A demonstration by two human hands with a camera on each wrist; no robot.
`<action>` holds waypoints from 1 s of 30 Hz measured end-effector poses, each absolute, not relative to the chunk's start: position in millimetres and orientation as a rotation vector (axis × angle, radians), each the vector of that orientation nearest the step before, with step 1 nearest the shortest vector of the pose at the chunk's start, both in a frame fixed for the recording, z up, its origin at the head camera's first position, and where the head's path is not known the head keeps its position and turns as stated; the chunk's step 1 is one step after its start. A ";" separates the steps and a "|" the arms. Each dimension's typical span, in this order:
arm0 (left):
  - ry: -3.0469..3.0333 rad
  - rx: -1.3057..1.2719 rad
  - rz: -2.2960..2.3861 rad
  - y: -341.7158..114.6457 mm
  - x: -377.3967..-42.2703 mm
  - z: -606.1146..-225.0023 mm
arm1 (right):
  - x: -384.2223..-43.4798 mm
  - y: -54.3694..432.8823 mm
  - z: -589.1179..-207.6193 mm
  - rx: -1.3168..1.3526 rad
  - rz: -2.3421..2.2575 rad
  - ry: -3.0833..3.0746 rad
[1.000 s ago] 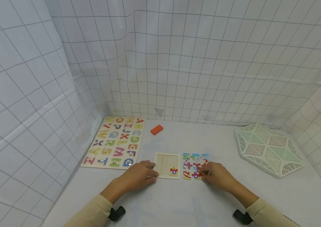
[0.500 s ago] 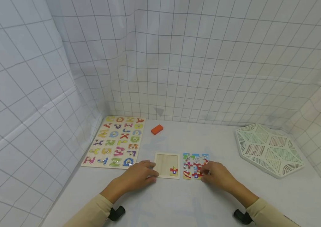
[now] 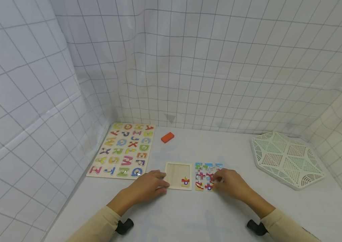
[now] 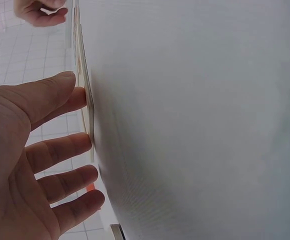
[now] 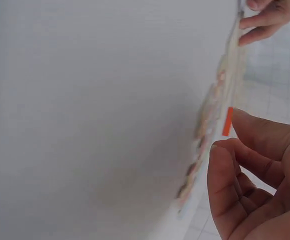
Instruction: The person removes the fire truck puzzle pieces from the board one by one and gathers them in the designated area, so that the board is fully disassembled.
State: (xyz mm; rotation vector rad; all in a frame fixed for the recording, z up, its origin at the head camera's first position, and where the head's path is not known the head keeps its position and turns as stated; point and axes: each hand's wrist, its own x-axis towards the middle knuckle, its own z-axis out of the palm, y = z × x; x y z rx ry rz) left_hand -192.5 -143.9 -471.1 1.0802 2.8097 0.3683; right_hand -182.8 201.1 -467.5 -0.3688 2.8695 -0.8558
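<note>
My left hand (image 3: 148, 186) lies beside the small square wooden puzzle tray (image 3: 174, 174), fingertips on its left edge. The left wrist view shows those fingers (image 4: 60, 150) extended against the tray's edge (image 4: 88, 100). One puzzle piece (image 3: 185, 182) with red and yellow sits in the tray's lower right corner. To the tray's right lie several colourful jigsaw pieces (image 3: 199, 177) in a loose block. Over their right side hovers my right hand (image 3: 231, 184), which covers some of them. In the right wrist view its thumb and loosely bent fingers (image 5: 222, 170) stand apart with nothing between them.
A wooden alphabet board (image 3: 122, 151) lies at the left. Behind the tray is an orange block (image 3: 167, 137). A white hexagonal lattice panel (image 3: 287, 161) rests at the right. White gridded cloth (image 3: 189, 67) hangs around the back and sides of the table.
My right hand shifts slightly up and to the left over the jigsaw pieces, baring more of their lower edge. The left hand stays at the tray.
</note>
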 end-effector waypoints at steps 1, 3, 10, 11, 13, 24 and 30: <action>2.809 1.083 0.368 -143.9 -192.7 -471.0 | -184.7 199.3 -465.1 -0.378 -0.894 2.852; 2.808 1.081 0.364 -144.0 -193.2 -470.8 | -190.3 193.7 -460.3 -0.420 -0.976 2.799; 2.801 1.100 0.355 -143.2 -194.6 -470.2 | -210.2 159.4 -453.0 -0.406 -1.274 2.495; 2.800 1.099 0.354 -143.0 -194.6 -470.3 | -212.1 153.9 -453.2 -0.393 -1.299 2.461; 2.797 1.095 0.353 -142.7 -194.4 -470.5 | -215.0 143.9 -454.5 -0.372 -1.320 2.421; 2.787 1.087 0.335 -142.6 -193.7 -470.2 | -219.6 116.3 -467.0 -0.419 -1.182 2.465; 2.788 1.085 0.335 -142.4 -193.9 -470.7 | -221.7 115.5 -476.2 -0.495 -1.104 2.529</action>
